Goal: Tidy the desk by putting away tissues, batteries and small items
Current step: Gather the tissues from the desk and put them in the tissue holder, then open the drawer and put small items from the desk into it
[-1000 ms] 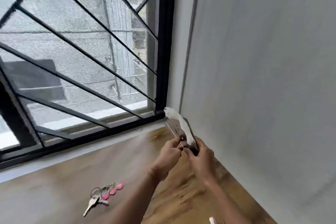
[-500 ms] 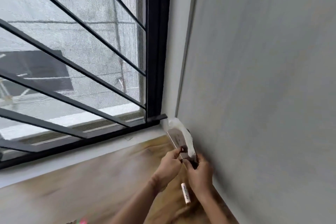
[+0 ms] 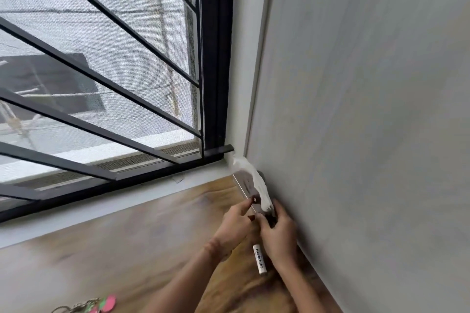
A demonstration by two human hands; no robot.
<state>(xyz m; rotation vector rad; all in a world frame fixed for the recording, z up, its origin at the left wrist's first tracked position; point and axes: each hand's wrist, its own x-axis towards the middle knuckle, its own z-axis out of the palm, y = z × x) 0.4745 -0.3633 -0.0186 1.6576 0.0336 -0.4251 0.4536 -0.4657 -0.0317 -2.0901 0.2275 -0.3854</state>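
Both my hands hold a flat tissue pack (image 3: 245, 183) at the desk's far right corner, against the grey wall. A white tissue (image 3: 256, 180) sticks out along its top. My left hand (image 3: 235, 226) pinches the near end of the pack. Beside it, my right hand (image 3: 278, 234) grips the same end on the wall side. A white marker (image 3: 259, 259) with black lettering lies on the wooden desk (image 3: 127, 249) between my wrists.
A bunch of keys with pink and green tags (image 3: 94, 305) lies at the bottom left edge of the view. A barred black window frame (image 3: 216, 58) and its pale sill (image 3: 114, 201) run along the desk's far side. The grey wall (image 3: 368, 109) bounds the right side.
The pack and both hands have moved into the corner by the wall. The view shifted, bringing the white marker into sight and the keys to the bottom edge.
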